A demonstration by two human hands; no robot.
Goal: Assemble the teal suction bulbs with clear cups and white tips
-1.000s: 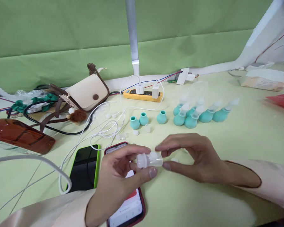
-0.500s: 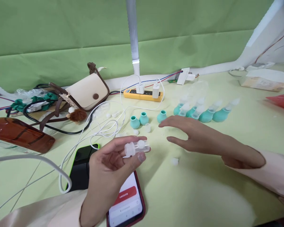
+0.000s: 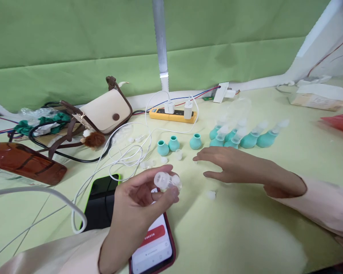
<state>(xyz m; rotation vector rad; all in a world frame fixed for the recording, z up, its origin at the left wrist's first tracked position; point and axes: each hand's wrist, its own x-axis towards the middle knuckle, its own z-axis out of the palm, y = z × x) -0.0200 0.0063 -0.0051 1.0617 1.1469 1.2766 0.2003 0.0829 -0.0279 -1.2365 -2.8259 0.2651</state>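
Observation:
My left hand (image 3: 137,205) pinches a clear plastic nozzle piece (image 3: 167,181) between thumb and fingers, held above a red-cased phone (image 3: 153,243). My right hand (image 3: 231,165) lies flat on the table with fingers stretched out toward the left, holding nothing. Its fingertips are just in front of a teal rubber bulb (image 3: 195,141) and near a small clear cap (image 3: 178,154). A small white cap (image 3: 210,195) rests on the table below my right hand. Two more teal bulbs (image 3: 168,146) stand to the left.
Several assembled teal bulbs with clear tips (image 3: 246,137) lie at the back right. A yellow power strip (image 3: 173,114), white cables (image 3: 125,156), a cream handbag (image 3: 105,110), a green-cased phone (image 3: 103,201) and a brown case (image 3: 23,161) crowd the left. A tissue box (image 3: 320,95) sits far right.
My right hand let go of the clear piece, reached toward the teal bulbs, then settled flat on the table. My left hand kept the piece and turned it end-on toward me.

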